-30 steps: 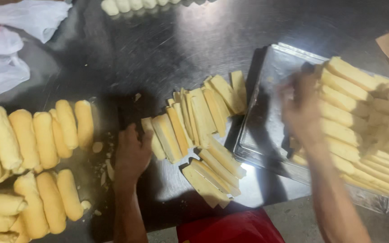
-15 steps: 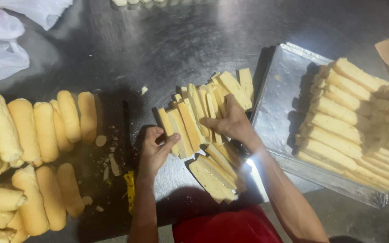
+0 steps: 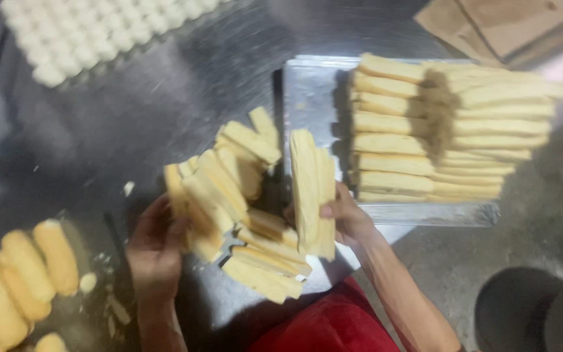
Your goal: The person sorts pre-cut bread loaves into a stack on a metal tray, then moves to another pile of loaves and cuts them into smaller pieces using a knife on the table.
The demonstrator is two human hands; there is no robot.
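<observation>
Since half a second ago the right hand (image 3: 346, 218) has lifted a bundle of cut slices (image 3: 313, 192) off the loose pile (image 3: 242, 215), gripping it upright just beside the metal tray (image 3: 311, 98). Left of the tray, the left hand (image 3: 158, 251) clasps more pile slices. Uncut rolls (image 3: 24, 274) lie farther left.

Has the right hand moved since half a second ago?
Yes. The right hand, then down on the loose pile of bread slices, has lifted a stack of slices and shifted toward the metal tray.
</observation>
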